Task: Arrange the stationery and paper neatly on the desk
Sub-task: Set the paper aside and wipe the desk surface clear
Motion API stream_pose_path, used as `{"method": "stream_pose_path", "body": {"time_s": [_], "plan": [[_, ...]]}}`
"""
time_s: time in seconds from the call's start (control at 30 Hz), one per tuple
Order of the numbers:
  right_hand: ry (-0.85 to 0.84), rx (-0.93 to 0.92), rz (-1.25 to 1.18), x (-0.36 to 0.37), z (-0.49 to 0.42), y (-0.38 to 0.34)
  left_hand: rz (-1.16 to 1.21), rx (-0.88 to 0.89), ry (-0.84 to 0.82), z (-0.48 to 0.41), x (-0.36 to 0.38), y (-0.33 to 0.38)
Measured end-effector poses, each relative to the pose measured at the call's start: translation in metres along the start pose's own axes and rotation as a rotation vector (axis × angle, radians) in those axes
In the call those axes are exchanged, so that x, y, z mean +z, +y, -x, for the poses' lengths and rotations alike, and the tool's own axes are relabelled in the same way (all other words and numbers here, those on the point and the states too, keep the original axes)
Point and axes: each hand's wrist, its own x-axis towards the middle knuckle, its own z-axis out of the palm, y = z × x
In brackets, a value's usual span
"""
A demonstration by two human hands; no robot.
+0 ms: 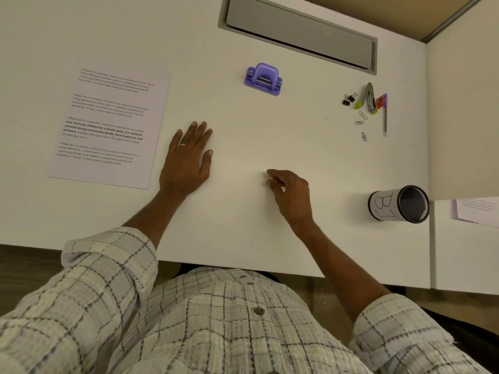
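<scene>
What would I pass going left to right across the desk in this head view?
Printed paper → left hand → purple hole punch → right hand → black binder clips → mesh pen cup.

A smooth matt white desk (pixel 256 136) is being seen, with a glossy purple plastic hole punch (pixel 263 79), printed paper (pixel 108 128), a black metal-mesh pen cup (pixel 399 203) and woven checked cloth sleeves (pixel 108 268).

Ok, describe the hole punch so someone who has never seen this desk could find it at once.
Start at the long grey cable hatch set into the far side of the white desk. Just in front of its left end sits the hole punch, standing alone, with the printed paper off to its left and the small clips to its right. It is the only chunky lilac plastic block with a domed lever.
</scene>
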Motion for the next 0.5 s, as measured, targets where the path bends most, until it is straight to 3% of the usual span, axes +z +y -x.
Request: {"method": "stream_pose_path", "body": {"time_s": [0.1, 0.33, 0.5], "plan": [[-0.025, -0.065, 0.027, -0.002, 0.003, -0.002, -0.003, -0.001, -0.011, 0.000, -0.001, 0.000], [-0.020, 0.067, -0.091, 0.001, -0.001, -0.001, -0.007, 0.001, -0.005, 0.000, -0.001, 0.000], [-0.085, -0.110, 0.106, 0.012, 0.002, 0.006, -0.007, 0.002, -0.005, 0.000, -0.001, 0.001]]}}
